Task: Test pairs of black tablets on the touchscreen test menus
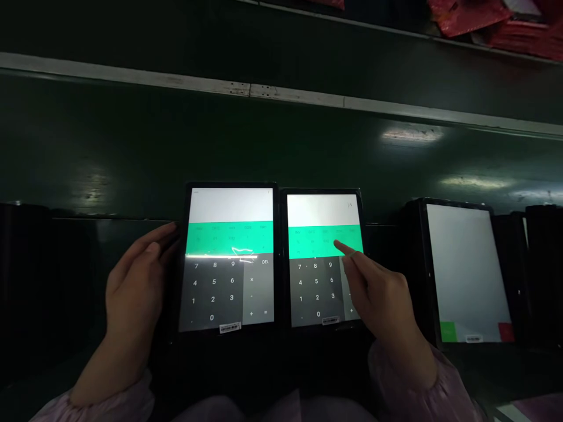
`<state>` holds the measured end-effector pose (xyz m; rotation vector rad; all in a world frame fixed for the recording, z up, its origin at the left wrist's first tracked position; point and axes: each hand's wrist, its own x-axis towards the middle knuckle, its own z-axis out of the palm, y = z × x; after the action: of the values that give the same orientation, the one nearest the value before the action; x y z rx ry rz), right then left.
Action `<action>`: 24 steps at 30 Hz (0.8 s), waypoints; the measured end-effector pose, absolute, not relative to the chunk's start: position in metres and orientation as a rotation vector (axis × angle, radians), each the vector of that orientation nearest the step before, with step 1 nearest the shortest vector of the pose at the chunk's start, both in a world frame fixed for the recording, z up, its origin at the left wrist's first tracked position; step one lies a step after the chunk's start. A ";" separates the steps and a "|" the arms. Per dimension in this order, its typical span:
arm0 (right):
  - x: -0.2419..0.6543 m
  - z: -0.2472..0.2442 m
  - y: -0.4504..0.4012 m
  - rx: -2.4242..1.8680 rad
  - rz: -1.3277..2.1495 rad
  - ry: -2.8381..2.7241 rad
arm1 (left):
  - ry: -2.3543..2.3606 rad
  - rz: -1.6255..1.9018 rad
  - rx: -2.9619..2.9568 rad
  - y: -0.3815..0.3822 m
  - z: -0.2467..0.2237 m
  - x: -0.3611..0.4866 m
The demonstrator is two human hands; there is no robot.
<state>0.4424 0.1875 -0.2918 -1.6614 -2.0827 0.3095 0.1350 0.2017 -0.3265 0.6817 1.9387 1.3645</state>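
Two tablets stand side by side, each lit with a calculator screen of white, green and dark grey bands. Beside the outer edge of the left tablet [215, 287] is my left hand [138, 281], open, its fingers stretched up along that edge. Whether they press on it I cannot tell. My right hand [380, 290] is over the right tablet [314, 293]. Its index finger points out at the green band, its tip on or just above the glass, while the other fingers curl under and hold nothing. Small characters show in the white band there. Each tablet has a barcode sticker low down.
Another tablet [470, 264] on the right shows a pale screen with green and red corner squares. More dark devices [543, 264] stand beyond it. A metal strip [299, 97] crosses the dark green surface behind. Red plastic packets [470, 17] lie at the upper right.
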 end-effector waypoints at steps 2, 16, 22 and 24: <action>0.444 -0.291 0.188 -1.705 0.263 -2.039 | 1.930 1.361 0.723 0.200 -0.327 0.135; 0.421 -0.289 0.173 -1.430 0.374 -2.122 | 1.888 1.348 0.621 0.204 -0.323 0.133; 0.413 -0.290 0.172 -1.400 0.351 -2.160 | 1.909 1.330 0.618 0.204 -0.323 0.131; 0.409 -0.291 0.170 -1.381 0.378 -2.205 | 1.920 1.312 0.605 0.204 -0.323 0.131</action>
<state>0.4088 0.1703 -0.2910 -1.3815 -2.2055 0.3776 0.1309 0.2041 -0.3231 0.6046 1.9202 1.3120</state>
